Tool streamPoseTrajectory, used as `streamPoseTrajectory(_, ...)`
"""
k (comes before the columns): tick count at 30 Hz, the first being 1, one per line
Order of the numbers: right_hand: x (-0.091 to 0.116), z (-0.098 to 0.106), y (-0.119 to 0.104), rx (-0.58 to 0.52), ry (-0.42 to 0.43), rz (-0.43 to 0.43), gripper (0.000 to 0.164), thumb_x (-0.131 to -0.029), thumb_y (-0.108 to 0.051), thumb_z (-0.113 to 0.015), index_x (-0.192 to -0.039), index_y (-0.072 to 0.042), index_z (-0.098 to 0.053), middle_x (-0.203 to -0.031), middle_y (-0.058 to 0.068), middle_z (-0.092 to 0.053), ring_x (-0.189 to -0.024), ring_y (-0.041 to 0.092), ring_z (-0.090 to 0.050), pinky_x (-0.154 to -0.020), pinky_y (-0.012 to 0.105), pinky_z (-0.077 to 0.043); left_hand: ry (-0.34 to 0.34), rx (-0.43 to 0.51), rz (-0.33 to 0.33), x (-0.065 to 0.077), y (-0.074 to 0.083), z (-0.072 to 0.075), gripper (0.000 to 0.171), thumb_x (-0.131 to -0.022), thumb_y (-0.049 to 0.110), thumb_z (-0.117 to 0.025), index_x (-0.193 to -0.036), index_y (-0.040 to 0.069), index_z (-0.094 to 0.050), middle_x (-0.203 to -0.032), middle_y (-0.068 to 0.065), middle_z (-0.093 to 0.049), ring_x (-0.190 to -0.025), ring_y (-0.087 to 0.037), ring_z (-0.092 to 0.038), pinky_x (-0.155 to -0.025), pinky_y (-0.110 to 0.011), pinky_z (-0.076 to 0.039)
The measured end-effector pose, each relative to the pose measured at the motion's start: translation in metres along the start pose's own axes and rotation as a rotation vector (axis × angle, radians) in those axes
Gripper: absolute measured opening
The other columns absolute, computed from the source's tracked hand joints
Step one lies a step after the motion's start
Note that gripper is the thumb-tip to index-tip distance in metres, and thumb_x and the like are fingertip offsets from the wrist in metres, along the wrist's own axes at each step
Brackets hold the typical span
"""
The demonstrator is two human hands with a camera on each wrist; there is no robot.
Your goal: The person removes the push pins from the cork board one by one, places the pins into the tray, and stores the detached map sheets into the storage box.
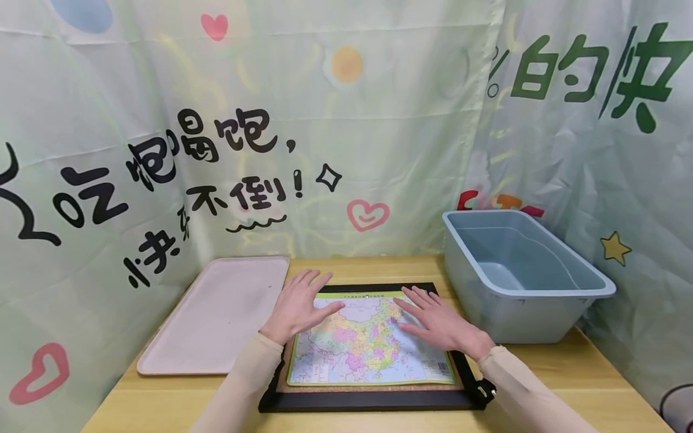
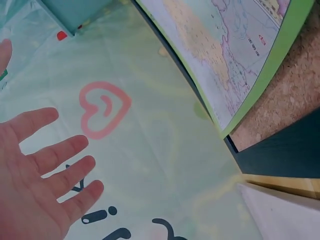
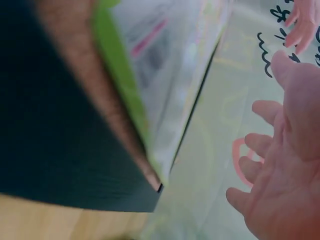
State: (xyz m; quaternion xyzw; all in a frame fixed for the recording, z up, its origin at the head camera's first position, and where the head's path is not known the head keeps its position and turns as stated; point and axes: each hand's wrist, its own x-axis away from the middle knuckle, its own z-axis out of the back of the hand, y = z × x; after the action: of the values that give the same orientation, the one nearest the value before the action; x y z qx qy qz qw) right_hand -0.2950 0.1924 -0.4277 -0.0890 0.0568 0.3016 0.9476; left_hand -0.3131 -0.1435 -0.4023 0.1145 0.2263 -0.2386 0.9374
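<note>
A green-edged map sheet (image 1: 373, 361) lies over a cork board with a black frame (image 1: 373, 401) on the table. My left hand (image 1: 301, 305) is over the sheet's upper left side, fingers spread and holding nothing. On the other side, my right hand (image 1: 440, 319) hovers over the sheet's right part, its fingers extended and apart. In the left wrist view the palm of the left hand (image 2: 37, 175) faces the camera, with the map's corner and bare cork (image 2: 280, 100) to its right. The right wrist view shows the right hand (image 3: 285, 165) beside the map's edge, nothing in its grasp.
A pale pink tray (image 1: 216, 319) lies left of the board. At the back right stands a deep blue-grey plastic bin (image 1: 520, 313). Printed cloth (image 1: 325, 138) hangs behind and at both sides of the wooden table (image 1: 178, 400).
</note>
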Motion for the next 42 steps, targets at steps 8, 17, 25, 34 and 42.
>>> streamPoseTrajectory(8, 0.005, -0.005, 0.006, -0.060, -0.021, 0.076, 0.060, -0.100, -0.051, -0.047, -0.148, -0.016, -0.046, -0.156, 0.019, -0.034, -0.143, 0.041, -0.031, -0.112, 0.060, -0.028, -0.021, 0.015, 0.029, -0.009, -0.002, -0.002, 0.069, -0.087, 0.069, -0.056, -0.133, 0.017, -0.062, -0.132, -0.008, -0.062, -0.124, -0.030, -0.056, -0.103, -0.050, -0.043)
streamPoseTrajectory(17, 0.018, -0.006, 0.006, -0.139, -0.145, 0.101, 0.060, -0.099, -0.053, -0.049, -0.145, -0.015, -0.049, -0.152, 0.018, -0.040, -0.140, 0.037, -0.039, -0.107, 0.056, -0.037, -0.145, 0.174, 0.107, -0.015, -0.004, -0.011, 0.061, -0.090, 0.063, -0.056, -0.130, 0.018, -0.064, -0.130, -0.006, -0.064, -0.120, -0.028, -0.060, -0.097, -0.048, -0.049)
streamPoseTrajectory(25, 0.031, -0.007, 0.008, -0.130, -0.232, 0.084, 0.063, -0.096, -0.058, -0.050, -0.144, -0.017, -0.051, -0.151, 0.015, -0.043, -0.138, 0.035, -0.041, -0.106, 0.054, -0.038, -0.248, 0.353, 0.235, -0.019, -0.009, -0.021, 0.055, -0.091, 0.055, -0.062, -0.131, 0.016, -0.064, -0.131, -0.007, -0.064, -0.122, -0.027, -0.058, -0.099, -0.049, -0.047)
streamPoseTrajectory(34, 0.049, -0.006, 0.006, -0.069, -0.204, 0.165, 0.066, -0.094, -0.062, -0.050, -0.145, -0.020, -0.050, -0.150, 0.016, -0.044, -0.136, 0.038, -0.043, -0.103, 0.054, -0.040, -0.307, 0.442, 0.264, -0.030, -0.016, -0.027, 0.045, -0.094, 0.041, -0.065, -0.128, 0.011, -0.065, -0.128, -0.012, -0.065, -0.118, -0.028, -0.060, -0.097, -0.046, -0.048)
streamPoseTrajectory(42, 0.060, -0.007, 0.006, -0.118, -0.247, 0.161, 0.073, -0.089, -0.067, -0.055, -0.150, -0.030, -0.042, -0.156, 0.016, -0.035, -0.142, 0.043, -0.033, -0.106, 0.066, -0.029, -0.344, 0.599, 0.249, -0.044, -0.024, -0.035, 0.034, -0.093, 0.026, -0.069, -0.121, 0.008, -0.067, -0.119, -0.013, -0.068, -0.109, -0.024, -0.063, -0.094, -0.044, -0.050)
